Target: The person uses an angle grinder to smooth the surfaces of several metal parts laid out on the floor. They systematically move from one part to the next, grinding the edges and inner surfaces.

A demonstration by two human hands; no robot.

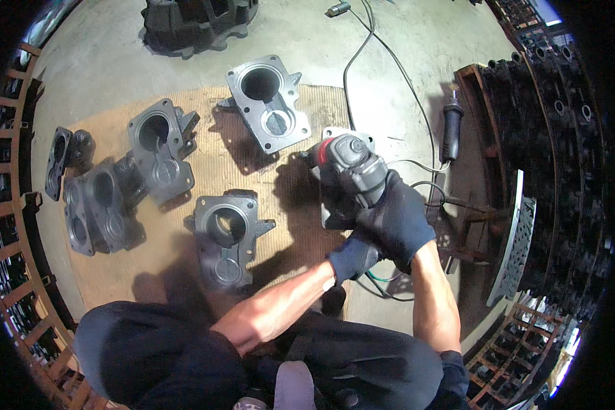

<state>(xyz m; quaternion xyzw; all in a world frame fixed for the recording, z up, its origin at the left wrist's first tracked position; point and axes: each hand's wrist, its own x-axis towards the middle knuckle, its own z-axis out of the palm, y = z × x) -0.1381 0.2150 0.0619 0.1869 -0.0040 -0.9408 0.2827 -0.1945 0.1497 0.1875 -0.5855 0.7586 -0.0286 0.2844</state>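
Note:
Both my hands wear dark gloves and come together on a grey angle grinder with a red ring near its head. My right hand wraps round the grinder's body. Lower and to the left, my left hand grips the rear part; its fingers are partly hidden. Beneath the grinder's head lies a metal casting with a flat flange, mostly covered by the tool and my hands. Just left stands another casting with a round bore, and a further casting stands beyond it.
Several more castings stand at the left on the cardboard sheet. A dark, ribbed part sits at the far side. On the right are a second handheld tool, cables on the floor, and stacked dark parts. A rack borders the left.

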